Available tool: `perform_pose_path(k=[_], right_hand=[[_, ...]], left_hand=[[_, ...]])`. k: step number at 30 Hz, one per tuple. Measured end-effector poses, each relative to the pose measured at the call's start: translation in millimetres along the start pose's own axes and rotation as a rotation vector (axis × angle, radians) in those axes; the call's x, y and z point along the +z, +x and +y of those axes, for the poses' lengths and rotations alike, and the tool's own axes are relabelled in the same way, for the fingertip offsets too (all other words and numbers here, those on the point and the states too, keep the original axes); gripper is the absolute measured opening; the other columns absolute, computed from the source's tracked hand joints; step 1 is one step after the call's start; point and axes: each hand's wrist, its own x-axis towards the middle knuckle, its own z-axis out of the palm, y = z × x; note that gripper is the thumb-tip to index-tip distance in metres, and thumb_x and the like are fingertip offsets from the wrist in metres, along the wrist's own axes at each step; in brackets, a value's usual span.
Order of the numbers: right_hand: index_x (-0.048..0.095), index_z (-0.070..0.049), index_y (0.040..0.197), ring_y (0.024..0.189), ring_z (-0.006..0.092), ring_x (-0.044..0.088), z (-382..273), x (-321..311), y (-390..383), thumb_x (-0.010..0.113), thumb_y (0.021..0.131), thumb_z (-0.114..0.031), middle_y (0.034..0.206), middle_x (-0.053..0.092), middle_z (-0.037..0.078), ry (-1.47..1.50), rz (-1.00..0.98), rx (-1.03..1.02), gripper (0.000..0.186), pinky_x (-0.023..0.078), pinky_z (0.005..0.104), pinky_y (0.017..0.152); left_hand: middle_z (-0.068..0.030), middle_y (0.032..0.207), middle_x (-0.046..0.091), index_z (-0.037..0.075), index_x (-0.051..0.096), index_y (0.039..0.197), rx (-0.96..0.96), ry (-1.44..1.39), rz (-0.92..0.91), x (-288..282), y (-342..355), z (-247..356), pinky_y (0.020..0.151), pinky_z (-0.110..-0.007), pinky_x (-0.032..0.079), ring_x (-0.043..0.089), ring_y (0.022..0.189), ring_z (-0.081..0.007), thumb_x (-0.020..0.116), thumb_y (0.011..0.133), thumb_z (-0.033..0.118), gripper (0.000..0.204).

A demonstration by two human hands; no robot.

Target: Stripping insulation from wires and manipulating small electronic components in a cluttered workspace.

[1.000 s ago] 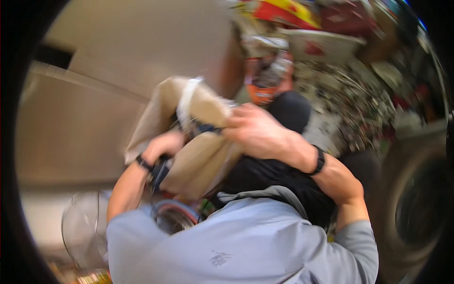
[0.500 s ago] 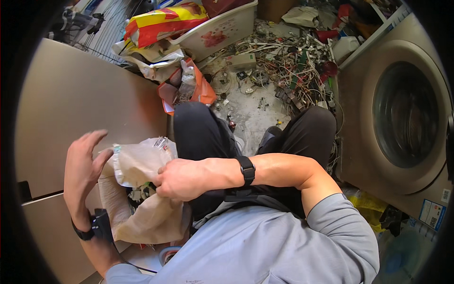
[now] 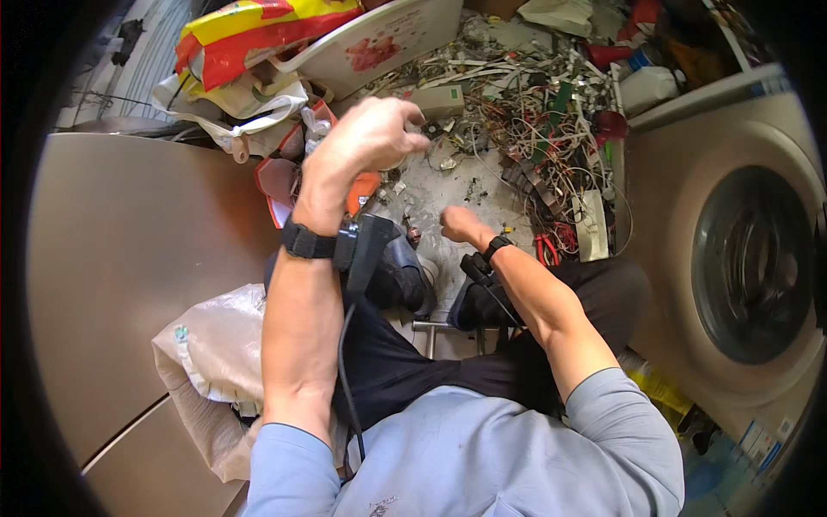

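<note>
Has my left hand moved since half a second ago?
Yes. Against the white tub, your left hand has moved forward and to the right: it was beside the beige sack, and now appears just below the tub in the view.

Tangled wires (image 3: 579, 164) and scraps (image 3: 448, 164) on grey floor (image 3: 428, 185)

A brown panel (image 3: 146, 250) flanks the grey floor's (image 3: 428, 194) left edge, a washer (image 3: 749, 263) its right.

The left hand (image 3: 366, 136) is stretched forward, fingers (image 3: 411, 112) half curled and parted from the thumb (image 3: 417, 142), forearm (image 3: 301, 336) straight behind them. Right of those fingers and lower, the right hand (image 3: 465, 226) curls inward, fingertips hidden, elbow (image 3: 568, 326) bent.
</note>
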Motion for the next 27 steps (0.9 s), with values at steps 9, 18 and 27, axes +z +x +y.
perform_pose_path(k=[9,18,27], right_hand=[[0.066,-0.005,0.119,0.097,0.0487,0.065,18.9,-10.3,106.0,0.053,0.092,-0.007,0.108,0.063,0.027,-0.086,0.483,0.099,0.030,0.054,0.0574,0.082],[0.073,-0.004,0.102,0.095,0.0453,0.062,35.1,-42.1,119.3,0.064,0.091,-0.015,0.105,0.062,0.023,-0.006,0.544,0.077,0.018,0.052,0.0517,0.079],[0.070,0.000,0.090,0.068,0.0114,0.058,-42.4,-177.0,30.5,0.068,0.102,-0.024,0.079,0.068,0.003,0.831,0.139,0.077,0.026,0.048,0.0283,0.066]], left_hand=[[-0.0181,0.077,0.069,0.000,0.068,0.112,0.028,-0.123,0.138,14.0,8.9,-59.4,0.069,-0.042,0.057,0.070,0.067,-0.0344,0.067,0.088,0.014,0.028],[-0.0228,0.097,0.070,0.000,0.068,0.109,0.061,-0.042,0.095,8.5,-4.3,-67.6,0.084,-0.050,0.054,0.067,0.097,-0.0432,0.076,0.086,0.018,0.030],[-0.0275,0.092,0.069,-0.002,0.069,0.096,0.026,-0.075,0.051,17.4,-8.3,-63.6,0.082,-0.053,0.053,0.068,0.095,-0.0461,0.074,0.088,0.023,0.027]])
